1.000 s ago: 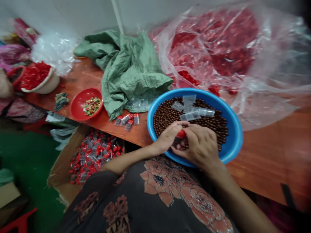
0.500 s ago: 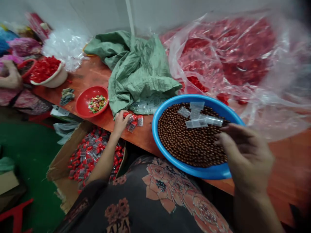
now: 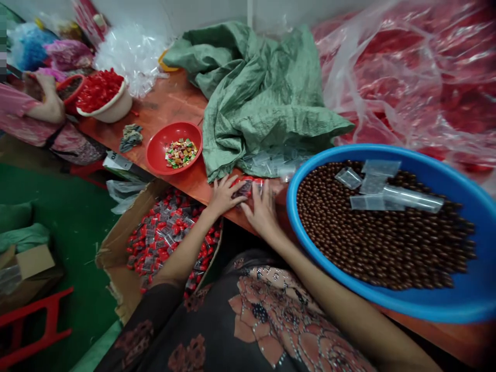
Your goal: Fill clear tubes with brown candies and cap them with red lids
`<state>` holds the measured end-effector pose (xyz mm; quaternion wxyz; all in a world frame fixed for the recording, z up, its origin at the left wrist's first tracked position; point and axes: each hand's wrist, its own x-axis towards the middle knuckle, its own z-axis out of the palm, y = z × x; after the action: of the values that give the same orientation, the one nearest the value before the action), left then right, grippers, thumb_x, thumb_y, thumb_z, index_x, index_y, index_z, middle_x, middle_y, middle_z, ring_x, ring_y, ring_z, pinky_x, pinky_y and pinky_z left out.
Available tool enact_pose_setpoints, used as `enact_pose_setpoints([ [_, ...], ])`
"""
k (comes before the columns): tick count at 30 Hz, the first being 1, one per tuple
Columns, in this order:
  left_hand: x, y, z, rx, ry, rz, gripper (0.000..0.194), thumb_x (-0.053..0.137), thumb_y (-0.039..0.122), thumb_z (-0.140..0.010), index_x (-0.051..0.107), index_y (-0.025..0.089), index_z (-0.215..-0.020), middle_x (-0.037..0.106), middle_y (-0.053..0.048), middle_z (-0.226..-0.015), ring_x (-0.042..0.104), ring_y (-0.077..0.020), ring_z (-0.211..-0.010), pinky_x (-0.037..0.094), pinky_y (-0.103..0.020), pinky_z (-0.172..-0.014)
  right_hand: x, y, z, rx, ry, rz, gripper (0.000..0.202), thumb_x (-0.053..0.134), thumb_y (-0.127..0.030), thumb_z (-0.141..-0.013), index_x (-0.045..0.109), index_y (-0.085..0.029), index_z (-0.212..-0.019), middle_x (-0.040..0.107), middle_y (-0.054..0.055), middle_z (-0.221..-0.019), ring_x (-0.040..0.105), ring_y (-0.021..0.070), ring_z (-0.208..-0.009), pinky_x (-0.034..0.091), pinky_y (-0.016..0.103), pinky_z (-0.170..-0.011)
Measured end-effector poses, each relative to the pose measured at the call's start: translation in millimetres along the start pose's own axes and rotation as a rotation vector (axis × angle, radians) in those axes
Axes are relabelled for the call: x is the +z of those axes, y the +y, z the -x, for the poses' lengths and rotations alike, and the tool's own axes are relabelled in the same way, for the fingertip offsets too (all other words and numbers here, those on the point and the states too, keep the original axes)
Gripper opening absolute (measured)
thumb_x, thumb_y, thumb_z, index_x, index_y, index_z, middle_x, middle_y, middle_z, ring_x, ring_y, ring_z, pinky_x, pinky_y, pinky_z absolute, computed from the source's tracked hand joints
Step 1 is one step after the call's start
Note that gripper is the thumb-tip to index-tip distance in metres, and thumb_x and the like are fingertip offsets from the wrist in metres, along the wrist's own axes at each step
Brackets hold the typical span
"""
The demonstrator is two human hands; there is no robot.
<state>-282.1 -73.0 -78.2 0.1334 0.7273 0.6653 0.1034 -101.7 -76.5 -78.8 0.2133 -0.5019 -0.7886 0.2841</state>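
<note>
Several small clear boxes with red tops (image 3: 245, 187) lie at the table's front edge, between my two hands. My left hand (image 3: 223, 196) rests at their left side with its fingers spread. At their right side is my right hand (image 3: 265, 211), fingers apart and touching the pieces. Part of the group is hidden by the fingers. To the right stands a blue basin (image 3: 329, 258) of brown balls (image 3: 360, 243), with clear plastic boxes (image 3: 375, 181) lying on top. Below my left forearm, an open carton (image 3: 116, 263) holds many red-topped boxes (image 3: 163, 232).
A red bowl (image 3: 155, 150) with wrapped sweets stands left of a green sack (image 3: 267, 93). Clear plastic pieces (image 3: 267, 161) lie at the sack's edge. A white bowl (image 3: 116, 108) of red pieces stands near another person's arm (image 3: 46, 106). Red items in plastic (image 3: 406, 77) lie behind the basin.
My right hand has moved left from over the blue basin to the red-topped boxes. My left hand's fingers have spread beside them. The view has shifted, so the basin appears larger.
</note>
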Motion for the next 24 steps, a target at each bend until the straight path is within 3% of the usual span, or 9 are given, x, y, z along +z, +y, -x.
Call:
enact_pose_setpoints([
  [3,0.0,-5,9,0.024,0.02,0.012,0.048,0.055,0.046,-0.094,0.056,0.031,-0.14,0.048,-0.007,-0.152,0.032,-0.0298,-0.146,0.015,-0.058,-0.12,23,5,-15,0.008,-0.001,0.038,0.068,0.051,-0.038,-0.095,0.031,-0.008,-0.153,0.02,0.032,-0.16,0.023,0.0448,-0.149,0.024,0.073,-0.112],
  [5,-3.0,-18,29,0.023,0.051,0.021,0.045,0.053,0.043,-0.094,0.059,0.028,-0.136,0.051,-0.008,-0.149,0.038,-0.0275,-0.143,0.016,-0.055,-0.121,38,-5,-14,-0.036,-0.108,-0.001,0.071,0.05,-0.034,-0.095,0.025,-0.007,-0.155,0.015,0.032,-0.161,0.017,0.0439,-0.151,0.02,0.074,-0.113],
  [9,-23.6,-69,114,-0.102,0.158,0.0,0.038,0.047,0.035,-0.091,0.065,0.025,-0.122,0.06,-0.01,-0.138,0.049,-0.0265,-0.135,0.022,-0.056,-0.119,53,-47,11,-0.318,-0.447,-0.133,0.089,0.07,-0.029,-0.081,0.027,-0.012,-0.156,0.016,0.024,-0.164,0.012,0.0369,-0.153,0.025,0.057,-0.12],
  [12,-45.4,-108,183,-0.242,0.412,-0.027,0.031,0.047,0.035,-0.085,0.063,0.025,-0.109,0.065,-0.01,-0.127,0.053,-0.0309,-0.13,0.031,-0.059,-0.113,37,-70,31,-0.563,-0.641,-0.27,0.076,0.064,-0.028,-0.085,0.036,-0.012,-0.153,0.02,0.021,-0.163,0.034,0.0364,-0.147,0.039,0.047,-0.115],
  [14,-56.7,-122,203,-0.267,0.62,-0.062,0.025,0.054,0.034,-0.081,0.062,0.024,-0.102,0.066,-0.011,-0.12,0.056,-0.0335,-0.124,0.036,-0.059,-0.11,9,-75,41,-0.587,-0.685,-0.293,0.066,0.057,-0.031,-0.09,0.039,-0.021,-0.152,0.026,0.014,-0.162,0.054,0.0307,-0.133,0.05,0.039,-0.106],
  [16,-63.5,-117,193,-0.24,0.762,-0.068,0.024,0.059,0.033,-0.079,0.063,0.023,-0.101,0.066,-0.011,-0.12,0.057,-0.0341,-0.122,0.039,-0.057,-0.109,-32,-74,48,-0.569,-0.673,-0.363,0.058,0.05,-0.035,-0.095,0.041,-0.025,-0.151,0.035,0.008,-0.16,0.056,0.0253,-0.132,0.049,0.036,-0.108],
  [18,-66.5,-90,158,-0.185,0.808,-0.024,0.023,0.06,0.033,-0.08,0.063,0.022,-0.101,0.066,-0.011,-0.118,0.06,-0.0322,-0.118,0.044,-0.053,-0.106,-80,-69,55,-0.588,-0.618,-0.491,0.05,0.044,-0.035,-0.099,0.046,-0.021,-0.148,0.045,0.007,-0.155,0.046,0.0198,-0.141,0.04,0.035,-0.117],
  [21,-65.8,-15,81,-0.013,0.749,0.075,0.02,0.061,0.031,-0.082,0.065,0.021,-0.1,0.068,-0.009,-0.112,0.063,-0.0273,-0.109,0.05,-0.047,-0.1,-154,-46,61,-0.54,-0.438,-0.556,0.041,0.044,-0.027,-0.101,0.054,-0.024,-0.14,0.056,0.004,-0.147,0.051,0.012,-0.136,0.043,0.032,-0.115],
  [24,-57.6,74,6,0.276,0.538,0.229,0.015,0.055,0.026,-0.089,0.067,0.023,-0.097,0.07,-0.007,-0.104,0.065,-0.0224,-0.102,0.051,-0.04,-0.096,-214,17,53,-0.271,-0.041,-0.416,0.029,0.051,-0.028,-0.097,0.066,-0.027,-0.122,0.069,0.003,-0.126,0.063,0.0153,-0.12,0.048,0.039,-0.109],
])
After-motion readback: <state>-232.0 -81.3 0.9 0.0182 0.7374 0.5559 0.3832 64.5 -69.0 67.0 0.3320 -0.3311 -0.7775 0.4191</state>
